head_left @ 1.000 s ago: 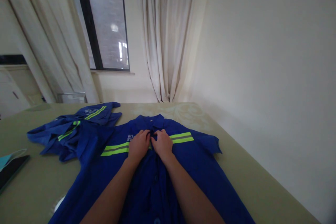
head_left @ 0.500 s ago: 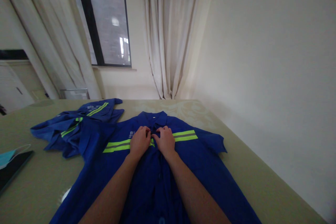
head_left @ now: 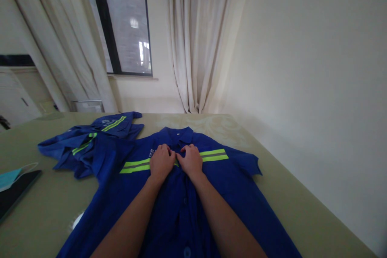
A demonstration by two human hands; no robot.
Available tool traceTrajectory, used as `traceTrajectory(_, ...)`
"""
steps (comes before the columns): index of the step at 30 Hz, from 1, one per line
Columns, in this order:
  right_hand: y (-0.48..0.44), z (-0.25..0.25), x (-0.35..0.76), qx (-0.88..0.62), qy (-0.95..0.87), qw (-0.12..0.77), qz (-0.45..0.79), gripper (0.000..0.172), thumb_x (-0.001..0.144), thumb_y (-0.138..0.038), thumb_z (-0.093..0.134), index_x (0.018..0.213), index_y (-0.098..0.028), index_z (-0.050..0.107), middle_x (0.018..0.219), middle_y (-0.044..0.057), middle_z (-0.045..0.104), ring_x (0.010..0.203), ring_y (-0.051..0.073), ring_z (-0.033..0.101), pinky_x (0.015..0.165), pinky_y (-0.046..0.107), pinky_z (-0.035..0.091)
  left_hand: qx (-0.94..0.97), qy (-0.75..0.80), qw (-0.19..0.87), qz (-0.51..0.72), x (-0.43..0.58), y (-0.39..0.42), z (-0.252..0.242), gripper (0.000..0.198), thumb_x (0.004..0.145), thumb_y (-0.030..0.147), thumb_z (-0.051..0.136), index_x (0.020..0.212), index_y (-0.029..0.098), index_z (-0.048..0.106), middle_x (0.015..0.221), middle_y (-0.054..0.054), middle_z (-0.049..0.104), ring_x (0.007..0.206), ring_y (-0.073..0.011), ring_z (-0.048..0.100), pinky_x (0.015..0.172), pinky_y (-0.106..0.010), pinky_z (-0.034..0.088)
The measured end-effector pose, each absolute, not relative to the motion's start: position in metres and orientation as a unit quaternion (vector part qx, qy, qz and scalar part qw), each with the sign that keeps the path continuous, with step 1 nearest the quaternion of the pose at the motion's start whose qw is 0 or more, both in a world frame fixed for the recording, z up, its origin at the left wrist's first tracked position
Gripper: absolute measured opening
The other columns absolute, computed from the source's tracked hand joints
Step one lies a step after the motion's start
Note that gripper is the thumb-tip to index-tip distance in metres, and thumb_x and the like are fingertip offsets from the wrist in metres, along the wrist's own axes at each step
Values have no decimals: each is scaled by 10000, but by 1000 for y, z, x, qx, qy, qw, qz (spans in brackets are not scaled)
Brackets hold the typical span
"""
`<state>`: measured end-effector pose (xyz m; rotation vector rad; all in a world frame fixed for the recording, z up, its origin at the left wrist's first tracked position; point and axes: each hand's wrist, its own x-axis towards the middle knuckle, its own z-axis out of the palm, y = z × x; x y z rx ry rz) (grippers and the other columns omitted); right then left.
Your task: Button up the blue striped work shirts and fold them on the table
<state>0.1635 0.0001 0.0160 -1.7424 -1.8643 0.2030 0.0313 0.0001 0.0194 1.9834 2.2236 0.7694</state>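
Note:
A blue work shirt (head_left: 238, 205) with yellow-green reflective stripes lies spread, front up, on the olive table (head_left: 302, 217). My left hand (head_left: 161, 163) and my right hand (head_left: 191, 160) sit side by side on its chest, just below the collar. Both have fingers curled, pinching the two edges of the front placket where they meet. What is between the fingertips is hidden. A row of dark buttons runs down the shirt between my forearms.
A second blue shirt (head_left: 90, 145) with the same stripes lies crumpled at the left. A dark tablet (head_left: 15, 195) with a teal face mask (head_left: 9, 177) on it sits at the left edge. Wall close on the right; window and curtains behind.
Both hands stay at the same spot on the placket, fingers shifting slightly. The view has tipped a little, so the shirt sits slightly higher in the picture.

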Motion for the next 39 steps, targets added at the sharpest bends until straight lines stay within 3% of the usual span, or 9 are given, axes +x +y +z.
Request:
traceTrajectory(4,-1,17,163,-646,-704,281,86,246,830,-436,712,968,-232,709,1080,74,642,1074,252,570,817,324,467,650,712,56,258,27,3,17,180,946,281,493,953,214,659,1031,-70,689,922,-220,686,792,-321,492)
traceTrajectory(8,-1,17,163,-640,-707,288,84,126,830,-307,656,923,-234,699,1041,63,653,1056,238,576,779,298,455,652,705,70,271,24,5,16,174,936,285,526,940,219,688,1011,-62,689,905,-213,683,806,-320,490)
traceTrajectory(16,8,16,169,-640,-645,395,135,140,865,-225,502,839,-213,638,859,17,675,789,168,599,733,261,418,672,664,86,316,25,6,17,167,942,292,537,918,217,685,965,-52,673,867,-210,675,786,-319,505)
traceTrajectory(21,7,15,171,-576,-688,416,148,142,820,-227,496,836,-227,637,817,-6,653,752,162,589,687,246,410,699,606,102,365,25,8,19,149,955,269,543,961,219,683,997,-38,708,926,-187,680,852,-287,501)
traceTrajectory(30,8,14,169,-561,-662,449,211,443,745,-197,532,1151,-193,710,895,24,717,747,177,619,731,266,487,698,584,136,393,25,7,17,121,944,263,575,964,222,687,892,-9,775,803,-181,714,747,-270,501)
traceTrajectory(39,9,14,172,-543,-666,478,184,264,870,-342,592,976,-168,759,819,42,716,717,182,622,700,274,483,691,591,131,395,26,7,17,120,933,258,587,959,224,699,898,-15,781,798,-179,715,747,-267,490)
